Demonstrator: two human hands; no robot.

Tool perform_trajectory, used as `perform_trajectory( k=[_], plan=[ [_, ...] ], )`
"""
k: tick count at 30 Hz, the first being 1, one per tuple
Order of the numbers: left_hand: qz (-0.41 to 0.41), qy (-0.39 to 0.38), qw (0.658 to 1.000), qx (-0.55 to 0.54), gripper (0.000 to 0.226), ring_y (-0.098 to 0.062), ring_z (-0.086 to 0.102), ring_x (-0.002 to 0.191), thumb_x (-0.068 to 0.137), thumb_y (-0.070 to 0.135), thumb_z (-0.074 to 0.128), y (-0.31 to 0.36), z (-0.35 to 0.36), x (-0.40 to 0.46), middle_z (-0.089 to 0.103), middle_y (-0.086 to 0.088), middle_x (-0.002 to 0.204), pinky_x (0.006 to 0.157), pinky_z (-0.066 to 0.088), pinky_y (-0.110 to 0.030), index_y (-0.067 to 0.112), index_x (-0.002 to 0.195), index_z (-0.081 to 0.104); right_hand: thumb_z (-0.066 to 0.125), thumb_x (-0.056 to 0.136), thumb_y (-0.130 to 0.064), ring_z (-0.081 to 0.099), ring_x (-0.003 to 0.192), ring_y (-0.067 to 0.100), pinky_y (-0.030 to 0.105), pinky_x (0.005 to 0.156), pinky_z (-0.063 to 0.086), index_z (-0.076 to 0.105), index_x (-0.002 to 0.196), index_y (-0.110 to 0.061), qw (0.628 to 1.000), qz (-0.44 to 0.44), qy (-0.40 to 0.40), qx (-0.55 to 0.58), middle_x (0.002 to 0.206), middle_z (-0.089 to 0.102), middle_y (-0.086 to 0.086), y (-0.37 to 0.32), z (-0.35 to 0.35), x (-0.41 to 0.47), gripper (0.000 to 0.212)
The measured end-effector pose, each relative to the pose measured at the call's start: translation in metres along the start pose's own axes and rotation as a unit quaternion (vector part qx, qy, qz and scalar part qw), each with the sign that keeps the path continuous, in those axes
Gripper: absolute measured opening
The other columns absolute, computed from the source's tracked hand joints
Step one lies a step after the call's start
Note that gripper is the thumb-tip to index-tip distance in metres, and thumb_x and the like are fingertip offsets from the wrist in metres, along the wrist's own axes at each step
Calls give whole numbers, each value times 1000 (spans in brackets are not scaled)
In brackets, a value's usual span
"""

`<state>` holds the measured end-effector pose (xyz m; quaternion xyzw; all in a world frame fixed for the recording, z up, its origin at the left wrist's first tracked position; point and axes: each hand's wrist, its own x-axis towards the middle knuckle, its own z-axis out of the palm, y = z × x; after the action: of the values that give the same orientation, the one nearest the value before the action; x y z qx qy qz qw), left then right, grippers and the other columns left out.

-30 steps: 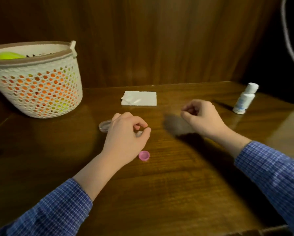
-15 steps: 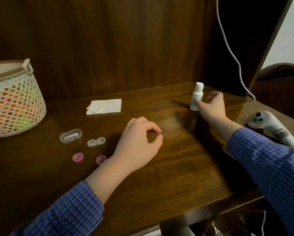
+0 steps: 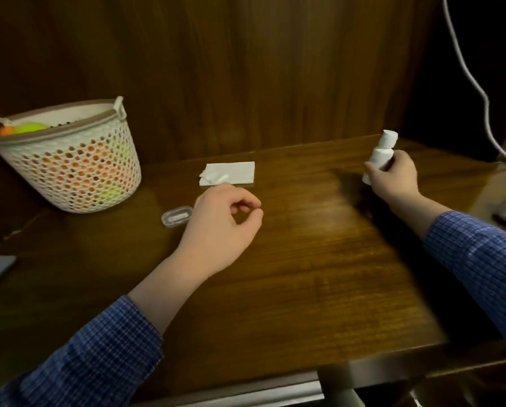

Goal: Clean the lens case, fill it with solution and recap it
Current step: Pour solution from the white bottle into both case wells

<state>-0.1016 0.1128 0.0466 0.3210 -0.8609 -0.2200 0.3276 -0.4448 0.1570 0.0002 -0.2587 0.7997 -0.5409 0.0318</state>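
Two hands: solution bottle (image 3: 380, 155) is gripped by right hand (image 3: 394, 179), still capped; left hand (image 3: 222, 218) loosely curled, nothing held. Lens case hidden. Fill step judged underway; uncapping needed next.

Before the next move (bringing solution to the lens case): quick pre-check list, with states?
1. Right hand grips the solution bottle: ok.
2. Bottle upright enough, cap end up, slightly tilted: ok.
3. Bottle cap off for pouring: not ok, white cap appears to be on.
4. Lens case in view and open: cannot tell, it is not visible; the left hand may cover it.
5. Left hand free to steady the case: ok, fingers loosely curled, holding nothing visible.
6. Path clear between bottle and left hand: ok, bare wooden table there; folded tissue lies further back.
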Motion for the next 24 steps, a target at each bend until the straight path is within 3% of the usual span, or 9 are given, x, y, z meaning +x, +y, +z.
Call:
perform_trajectory(
  k=[3, 5, 9, 11, 13, 14, 17, 20, 24],
  plan=[
    [-38, 50, 997, -52, 14, 2, 63, 76, 96, 17, 68, -21, -25, 6, 67, 12, 91, 60, 52, -13, 26, 105, 75, 63, 101, -29, 64, 110, 22, 35, 85, 53, 47, 142, -13, 990, -25, -105, 89, 124, 62, 6, -26, 17, -32, 47],
    [-57, 82, 991, -87, 17, 1, 63, 75, 98, 17, 66, -35, -39, 10, 69, 9, 89, 59, 51, -9, 22, 110, 76, 59, 103, -28, 67, 101, 20, 33, 79, 56, 49, 142, -13, 964, -18, -203, 170, 114, 67, 6, -48, 30, -63, 43],
    [-97, 102, 975, -173, 17, 2, 65, 74, 101, 24, 61, -53, -55, 13, 70, 13, 84, 57, 52, -10, 38, 104, 70, 54, 95, -25, 62, 60, 12, 25, 53, 52, 56, 124, -7, 839, 82, -394, 367, 74, 68, 0, -84, 59, -129, 34],
    [-88, 91, 981, -150, 12, 2, 65, 75, 100, 27, 62, -62, -52, 10, 69, 12, 85, 58, 53, -11, 37, 102, 70, 54, 92, -30, 54, 55, 13, 26, 51, 46, 58, 116, -7, 785, 93, -462, 403, 70, 61, 1, -97, 72, -149, 34],
    [-81, 69, 990, -92, 10, -1, 65, 79, 95, 40, 65, -70, -43, 1, 67, 10, 87, 57, 51, -14, 33, 101, 69, 52, 94, -31, 51, 55, 13, 27, 52, 44, 58, 114, -7, 765, 98, -479, 419, 71, 58, 2, -107, 83, -158, 32],
    [-71, 52, 996, -32, 23, -2, 63, 83, 90, 53, 64, -76, -36, -6, 65, 13, 93, 61, 49, -15, 33, 102, 66, 51, 95, -30, 51, 55, 14, 27, 53, 44, 58, 114, -7, 767, 103, -472, 422, 71, 57, 2, -109, 88, -159, 31],
    [-28, -28, 984, 172, 57, -5, 45, 115, 76, 81, 53, -87, -16, -23, 53, 17, 119, 86, 53, -28, 39, 115, 57, 50, 98, -30, 51, 56, 13, 27, 53, 44, 60, 114, -7, 787, 124, -439, 415, 71, 58, 2, -108, 97, -156, 30],
    [-6, -50, 984, 170, 58, -10, 36, 127, 77, 80, 55, -89, -11, -24, 50, 14, 127, 96, 54, -40, 40, 119, 57, 53, 95, -35, 53, 57, 12, 26, 53, 45, 61, 114, -8, 795, 140, -421, 414, 72, 59, 1, -102, 97, -150, 34],
    [78, -59, 988, 122, 36, 1, 27, 121, 83, 66, 63, -91, -9, -24, 48, 20, 122, 98, 35, -30, 44, 111, 69, 54, 95, -37, 53, 57, 12, 26, 55, 46, 63, 114, -10, 797, 158, -406, 418, 71, 61, 0, -98, 95, -146, 35]
  ],
)
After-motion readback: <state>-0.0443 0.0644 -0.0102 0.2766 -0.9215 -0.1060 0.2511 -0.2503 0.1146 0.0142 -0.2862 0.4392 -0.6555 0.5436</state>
